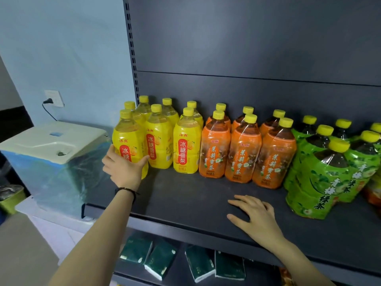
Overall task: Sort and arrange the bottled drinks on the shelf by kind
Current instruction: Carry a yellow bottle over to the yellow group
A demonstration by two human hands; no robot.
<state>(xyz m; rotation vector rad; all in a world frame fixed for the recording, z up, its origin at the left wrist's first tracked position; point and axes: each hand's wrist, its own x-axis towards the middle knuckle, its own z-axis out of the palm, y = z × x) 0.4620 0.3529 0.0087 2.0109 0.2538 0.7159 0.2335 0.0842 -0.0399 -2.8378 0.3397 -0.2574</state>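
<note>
On the dark shelf point(185, 199), head view: bottled drinks stand upright in three colour blocks, all with yellow caps. Left block: yellow-label bottles point(186, 145), seven caps counted, in a front and a back row against the shelf's left upright. Middle block: orange-label bottles point(243, 153), six caps, in pairs front to back, just beside the yellow block. Right block: green-label bottles point(321, 178), standing further forward than the others and running out of frame at the right edge; an orange label shows low behind them at the far right. Left grip point(123, 168) is wrapped round the lower body of the front-left yellow bottle point(128, 141), fingers on its left side, thumb across its front; the bottle stands at the shelf's left end. A dark wristband point(126, 190) sits on that wrist. Right grip point(257, 217) lies palm down on the bare shelf front, fingers spread and straight, holding nothing, in front of the orange block. Lower shelf: dark green packs point(160, 259), lying at odd angles. Left of the shelf: a white appliance point(51, 145) partly covered in clear film, below a wall socket point(54, 98) with a plug in it.
</note>
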